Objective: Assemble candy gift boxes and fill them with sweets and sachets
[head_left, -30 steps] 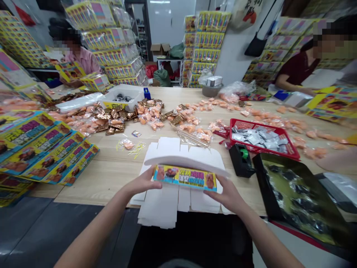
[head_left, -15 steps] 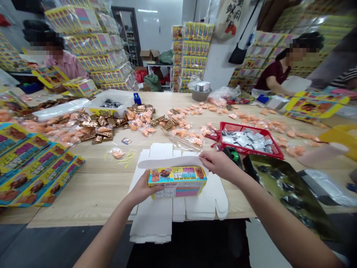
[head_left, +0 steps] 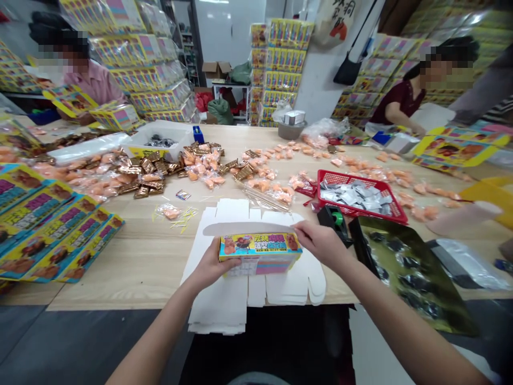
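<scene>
A small printed cardboard box (head_left: 260, 251), yellow and blue with pink lettering, lies in front of me with its white lid flap (head_left: 244, 229) standing up at the back. My left hand (head_left: 214, 262) grips the box's left end, thumb along the front. At the flap's right end, the fingers of my right hand (head_left: 315, 240) are pinched on its edge. Under the box lies a stack of flat white carton blanks (head_left: 220, 299), spreading out toward me and to both sides.
Finished boxes (head_left: 56, 230) stand at left. Beyond are orange packets (head_left: 200, 166), brown-gold sachets (head_left: 150, 171) and a white bin (head_left: 156, 131). To the right are a red basket (head_left: 395, 208) of silver packets, a tape dispenser (head_left: 334, 219) and a dark-green tray (head_left: 444, 267). Two people work across the table.
The view has shifted slightly, so the whole scene sits a little higher. Both hands keep their hold on the box and its flap, with little visible change.
</scene>
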The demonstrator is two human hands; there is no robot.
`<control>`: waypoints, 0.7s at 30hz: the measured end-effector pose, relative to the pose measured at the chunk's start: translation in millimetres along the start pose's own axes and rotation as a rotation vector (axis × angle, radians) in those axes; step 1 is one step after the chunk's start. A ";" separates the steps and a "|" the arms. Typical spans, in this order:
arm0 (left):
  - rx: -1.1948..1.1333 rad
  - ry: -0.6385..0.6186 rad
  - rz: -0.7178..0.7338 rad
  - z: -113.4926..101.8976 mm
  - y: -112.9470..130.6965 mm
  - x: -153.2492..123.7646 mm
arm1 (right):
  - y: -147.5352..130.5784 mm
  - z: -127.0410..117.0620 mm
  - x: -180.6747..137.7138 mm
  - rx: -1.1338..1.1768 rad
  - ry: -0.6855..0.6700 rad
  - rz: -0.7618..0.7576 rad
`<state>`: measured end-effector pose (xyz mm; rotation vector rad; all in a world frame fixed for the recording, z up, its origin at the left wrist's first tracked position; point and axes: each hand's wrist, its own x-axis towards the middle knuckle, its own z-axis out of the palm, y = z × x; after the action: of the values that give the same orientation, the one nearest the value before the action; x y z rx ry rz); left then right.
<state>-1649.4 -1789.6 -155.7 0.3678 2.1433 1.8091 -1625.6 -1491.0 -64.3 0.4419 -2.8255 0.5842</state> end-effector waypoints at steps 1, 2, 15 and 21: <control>-0.033 0.022 0.025 2.9 -3.0 -0.2 | 0.2 6.3 -10.4 -0.024 0.033 -0.050; -0.062 0.049 0.068 4.5 -5.7 -0.4 | 0.6 14.0 -22.4 -0.052 0.074 -0.100; 0.885 0.015 0.167 -50.7 95.0 -3.2 | -16.2 56.4 -46.7 -0.337 0.353 -0.228; 0.950 0.160 0.153 -36.8 86.2 -12.4 | -14.5 68.6 -53.7 -0.280 0.363 -0.162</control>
<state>-1652.9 -1813.3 -64.2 0.6094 3.0395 0.7597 -1581.4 -1519.0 -135.4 0.4524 -2.4454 0.2048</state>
